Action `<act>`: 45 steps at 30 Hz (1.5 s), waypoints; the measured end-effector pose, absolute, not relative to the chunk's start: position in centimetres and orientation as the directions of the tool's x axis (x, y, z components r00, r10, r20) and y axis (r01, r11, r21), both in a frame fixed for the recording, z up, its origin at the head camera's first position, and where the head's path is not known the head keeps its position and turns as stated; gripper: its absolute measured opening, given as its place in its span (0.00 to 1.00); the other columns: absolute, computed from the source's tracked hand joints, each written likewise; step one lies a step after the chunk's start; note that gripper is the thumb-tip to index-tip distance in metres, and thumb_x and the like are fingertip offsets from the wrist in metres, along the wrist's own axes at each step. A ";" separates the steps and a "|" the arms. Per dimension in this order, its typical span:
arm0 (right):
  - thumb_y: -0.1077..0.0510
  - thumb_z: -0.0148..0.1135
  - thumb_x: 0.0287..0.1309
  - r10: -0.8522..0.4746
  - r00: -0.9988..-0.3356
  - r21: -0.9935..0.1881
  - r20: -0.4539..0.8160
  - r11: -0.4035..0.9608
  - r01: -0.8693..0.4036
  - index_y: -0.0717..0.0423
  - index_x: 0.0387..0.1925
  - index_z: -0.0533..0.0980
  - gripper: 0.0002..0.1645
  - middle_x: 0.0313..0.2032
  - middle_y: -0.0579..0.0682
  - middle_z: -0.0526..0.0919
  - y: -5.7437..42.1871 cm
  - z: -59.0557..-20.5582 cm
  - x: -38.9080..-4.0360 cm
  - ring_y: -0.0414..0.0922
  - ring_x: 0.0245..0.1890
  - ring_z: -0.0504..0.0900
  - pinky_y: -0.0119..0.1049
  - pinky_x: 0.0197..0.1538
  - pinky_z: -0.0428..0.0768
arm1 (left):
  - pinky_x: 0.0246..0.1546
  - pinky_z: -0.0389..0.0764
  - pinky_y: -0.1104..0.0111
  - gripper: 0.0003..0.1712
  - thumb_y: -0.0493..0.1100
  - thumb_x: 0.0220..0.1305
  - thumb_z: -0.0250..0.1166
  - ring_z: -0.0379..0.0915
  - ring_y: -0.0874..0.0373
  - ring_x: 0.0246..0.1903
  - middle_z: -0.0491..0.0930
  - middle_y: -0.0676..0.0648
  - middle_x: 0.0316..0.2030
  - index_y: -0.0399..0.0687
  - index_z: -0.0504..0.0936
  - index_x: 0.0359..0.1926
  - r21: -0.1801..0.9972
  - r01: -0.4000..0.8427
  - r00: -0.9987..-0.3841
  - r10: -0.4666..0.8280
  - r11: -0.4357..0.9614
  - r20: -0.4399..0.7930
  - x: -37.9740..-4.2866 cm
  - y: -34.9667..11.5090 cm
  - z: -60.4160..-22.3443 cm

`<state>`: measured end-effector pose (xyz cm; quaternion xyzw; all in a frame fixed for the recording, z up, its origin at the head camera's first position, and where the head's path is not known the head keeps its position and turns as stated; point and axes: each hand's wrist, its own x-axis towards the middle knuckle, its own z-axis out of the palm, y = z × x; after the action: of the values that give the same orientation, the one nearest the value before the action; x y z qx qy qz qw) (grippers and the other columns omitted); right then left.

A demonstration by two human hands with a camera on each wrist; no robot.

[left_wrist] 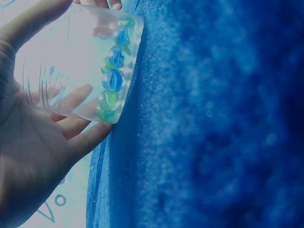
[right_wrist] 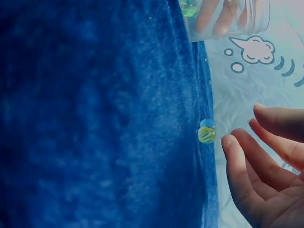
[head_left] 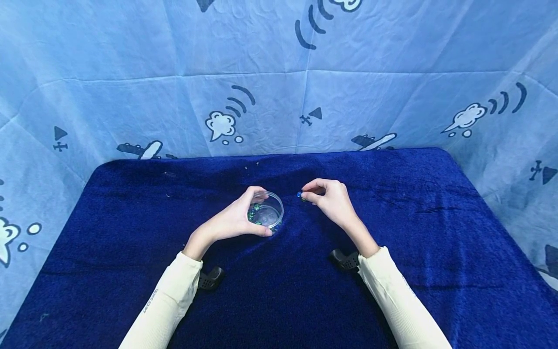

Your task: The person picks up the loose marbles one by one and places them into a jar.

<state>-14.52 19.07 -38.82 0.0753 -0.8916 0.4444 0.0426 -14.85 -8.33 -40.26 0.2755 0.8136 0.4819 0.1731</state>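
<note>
My left hand grips a clear plastic tub, thumb on its near side and fingers round the far side. Several glass marbles with blue and green swirls lie along the tub's bottom, which is right at the dark blue cloth in the left wrist view. To the right of the tub, my right hand hovers with thumb and fingers bent and apart, nothing between them. Just beyond its fingertips, a yellow-green marble and a blue marble sit close together on the cloth.
Dark blue plush cloth covers the table and wrinkles around the tub. Behind the table's far edge hangs a light blue curtain with printed clouds and planes. A black device is on the left wrist, another on the right.
</note>
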 end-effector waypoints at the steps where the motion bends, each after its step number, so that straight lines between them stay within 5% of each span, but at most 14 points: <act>1: 0.63 0.73 0.60 -0.097 -0.986 -0.786 0.137 0.595 -0.168 0.62 0.39 0.87 0.06 0.31 0.53 0.90 19.1 -38.9 -14.6 0.47 0.28 0.87 0.28 0.31 0.80 | 0.73 0.63 0.54 0.53 0.44 0.50 0.83 0.65 0.46 0.71 0.69 0.38 0.70 0.43 0.61 0.70 0.880 0.281 -0.788 0.615 0.384 -0.017 -14.8 -8.3 -40.3; 15: 0.62 0.73 0.60 -0.183 -0.980 -0.723 0.083 0.665 -0.185 0.59 0.40 0.88 0.07 0.38 0.52 0.91 19.4 -39.5 -14.8 0.47 0.40 0.88 0.40 0.44 0.81 | 0.73 0.64 0.54 0.53 0.43 0.50 0.83 0.65 0.46 0.71 0.69 0.38 0.70 0.42 0.60 0.71 0.880 0.273 -0.794 0.608 0.388 -0.022 -14.7 -8.3 -40.0; 27: 0.69 0.76 0.52 -0.273 -0.958 -0.725 0.090 0.641 -0.251 0.60 0.33 0.87 0.06 0.34 0.51 0.86 19.7 -40.0 -15.1 0.45 0.34 0.84 0.36 0.39 0.77 | 0.73 0.63 0.54 0.53 0.46 0.50 0.83 0.64 0.46 0.71 0.69 0.38 0.70 0.43 0.60 0.71 0.881 0.260 -0.794 0.606 0.395 -0.038 -14.9 -8.4 -40.0; 45: 0.66 0.74 0.54 -0.297 -0.954 -0.736 0.053 0.634 -0.238 0.60 0.33 0.86 0.03 0.29 0.47 0.88 19.2 -39.1 -14.5 0.40 0.30 0.84 0.35 0.37 0.80 | 0.73 0.64 0.54 0.53 0.44 0.50 0.83 0.64 0.46 0.71 0.69 0.39 0.70 0.43 0.60 0.71 0.885 0.255 -0.793 0.608 0.390 -0.039 -14.8 -8.2 -40.1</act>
<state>-14.54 19.18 -39.12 0.1480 -0.9030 0.4016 -0.0365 -14.82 -8.24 -40.12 0.2652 0.8134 0.4846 0.1822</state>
